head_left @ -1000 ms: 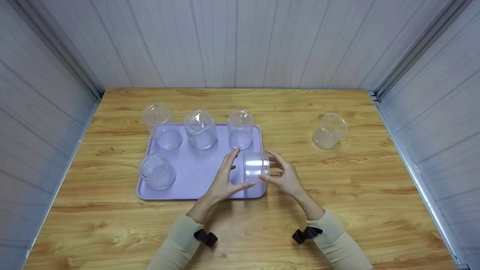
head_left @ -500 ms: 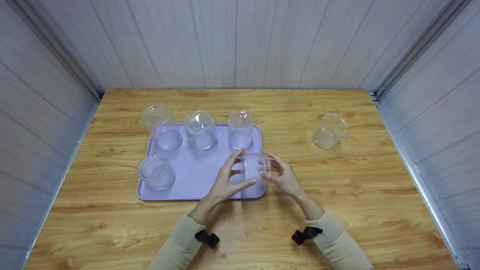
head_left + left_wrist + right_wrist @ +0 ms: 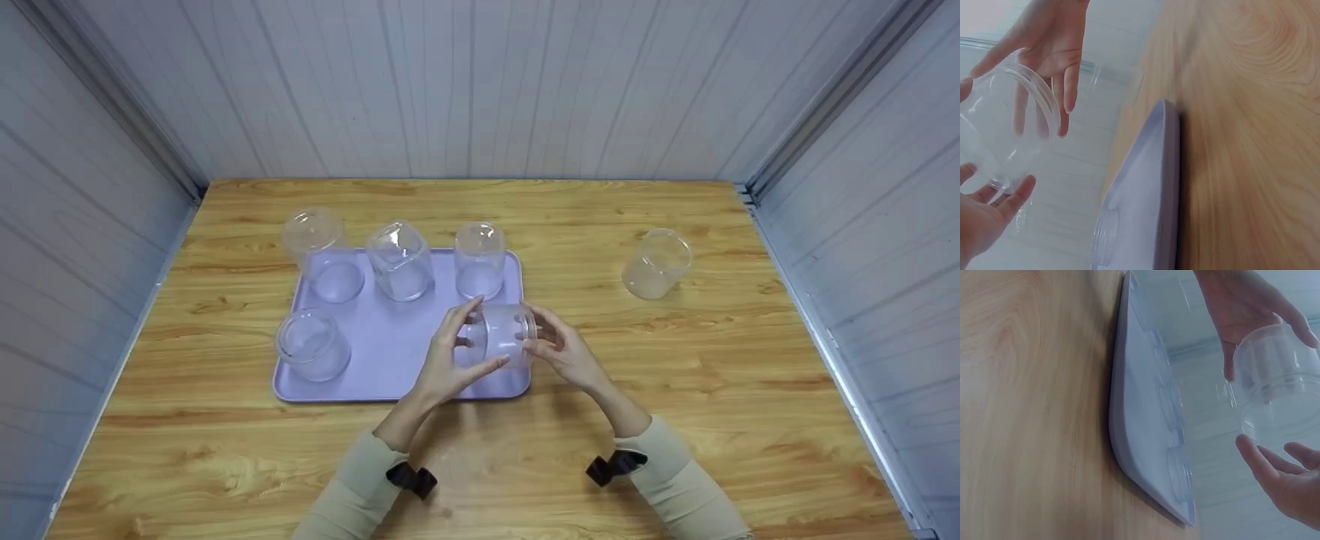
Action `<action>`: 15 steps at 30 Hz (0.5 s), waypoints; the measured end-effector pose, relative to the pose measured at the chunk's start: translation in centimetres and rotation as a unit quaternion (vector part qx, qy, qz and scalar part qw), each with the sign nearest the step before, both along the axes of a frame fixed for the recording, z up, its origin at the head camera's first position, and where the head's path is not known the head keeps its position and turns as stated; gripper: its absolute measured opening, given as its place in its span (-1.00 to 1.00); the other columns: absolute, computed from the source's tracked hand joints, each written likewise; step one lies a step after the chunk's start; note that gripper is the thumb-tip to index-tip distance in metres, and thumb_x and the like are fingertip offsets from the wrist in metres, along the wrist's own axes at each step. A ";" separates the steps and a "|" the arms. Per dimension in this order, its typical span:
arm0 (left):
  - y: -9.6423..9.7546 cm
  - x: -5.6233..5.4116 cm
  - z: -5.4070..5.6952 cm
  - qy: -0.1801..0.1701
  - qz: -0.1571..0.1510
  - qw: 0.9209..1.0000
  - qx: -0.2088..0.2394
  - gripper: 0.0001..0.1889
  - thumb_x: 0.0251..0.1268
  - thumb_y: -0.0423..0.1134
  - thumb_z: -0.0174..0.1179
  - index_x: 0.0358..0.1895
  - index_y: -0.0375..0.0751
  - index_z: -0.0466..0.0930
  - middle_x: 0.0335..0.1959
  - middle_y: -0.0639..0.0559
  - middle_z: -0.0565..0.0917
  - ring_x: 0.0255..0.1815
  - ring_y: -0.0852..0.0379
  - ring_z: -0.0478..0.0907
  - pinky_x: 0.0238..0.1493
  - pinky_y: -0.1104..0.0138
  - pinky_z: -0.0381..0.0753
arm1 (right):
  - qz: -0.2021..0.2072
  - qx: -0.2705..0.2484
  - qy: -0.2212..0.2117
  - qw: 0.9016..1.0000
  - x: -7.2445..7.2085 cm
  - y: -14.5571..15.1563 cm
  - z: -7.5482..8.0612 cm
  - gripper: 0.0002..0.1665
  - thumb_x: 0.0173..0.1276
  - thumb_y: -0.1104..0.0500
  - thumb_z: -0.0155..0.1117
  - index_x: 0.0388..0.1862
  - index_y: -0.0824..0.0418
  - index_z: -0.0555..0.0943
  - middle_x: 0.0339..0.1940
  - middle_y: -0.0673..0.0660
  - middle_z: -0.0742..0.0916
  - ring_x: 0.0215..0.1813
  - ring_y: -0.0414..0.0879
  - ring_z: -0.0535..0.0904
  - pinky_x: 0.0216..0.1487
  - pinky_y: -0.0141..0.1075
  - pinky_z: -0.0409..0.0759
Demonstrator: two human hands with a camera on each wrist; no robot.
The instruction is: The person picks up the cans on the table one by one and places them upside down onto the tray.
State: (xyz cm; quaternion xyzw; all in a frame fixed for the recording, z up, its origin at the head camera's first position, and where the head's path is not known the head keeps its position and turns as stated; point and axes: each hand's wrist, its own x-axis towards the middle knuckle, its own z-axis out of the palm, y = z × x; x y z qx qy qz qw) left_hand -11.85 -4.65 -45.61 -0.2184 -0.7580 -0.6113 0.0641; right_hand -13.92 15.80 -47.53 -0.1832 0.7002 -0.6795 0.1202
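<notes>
A clear wide-mouthed jar (image 3: 501, 330) lies sideways in the air between both hands, over the right front part of the lilac tray (image 3: 390, 375). My left hand (image 3: 442, 367) grips it from the left, thumb in front and fingers behind. From the right, my right hand (image 3: 574, 360) holds the other end with thumb and fingers spread around the rim. Seen in the left wrist view, the jar (image 3: 999, 124) is raised above the tray (image 3: 1140, 185). In the right wrist view, light passes through the jar (image 3: 1275, 377), and fingers show behind its wall.
Along the tray's back edge stand a tall clear jar (image 3: 337, 277), a squarish one (image 3: 401, 262) and a narrower one (image 3: 480, 262). Another jar (image 3: 315, 345) is at the tray's front left. A lone clear jar (image 3: 656, 266) stands on the wooden table, right of the tray.
My left hand has closed in on the jar, its fingers now around the left end. The jar has shifted slightly left and its glare has changed. The other jars are unmoved.
</notes>
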 end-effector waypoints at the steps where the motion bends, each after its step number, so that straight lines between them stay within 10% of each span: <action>1: 0.0 -0.2 -0.4 -0.001 0.006 1.000 -0.003 -0.18 -0.16 -0.33 0.38 0.25 -0.38 0.17 0.05 -0.30 0.35 -0.01 -0.21 0.33 -0.21 0.01 0.48 | -0.002 0.001 0.004 1.000 0.0 0.0 0.0 -0.35 0.24 0.31 0.14 0.27 0.43 0.17 0.11 0.46 0.39 0.04 0.28 0.40 -0.04 -0.10 0.48; 6: -0.5 -1.0 -2.6 -0.005 0.036 0.999 -0.027 -0.15 -0.19 -0.20 0.42 0.26 -0.27 0.19 0.07 -0.17 0.35 -0.01 -0.16 0.32 -0.24 0.07 0.48 | -0.023 -0.004 0.012 1.000 -0.4 0.3 0.3 -0.47 0.26 0.32 0.09 0.18 0.49 0.26 0.05 0.46 0.43 0.03 0.35 0.36 -0.04 -0.14 0.48; 15: -1.5 -1.1 -3.2 -0.006 0.075 0.993 -0.090 -0.13 -0.20 0.01 0.39 0.25 -0.20 0.21 0.08 -0.08 0.34 0.00 -0.13 0.33 -0.22 0.15 0.48 | -0.087 0.050 0.021 0.995 -0.5 0.7 2.5 -0.60 0.19 0.39 0.15 0.01 0.51 0.41 -0.05 0.38 0.54 -0.07 0.16 0.46 -0.15 -0.31 0.52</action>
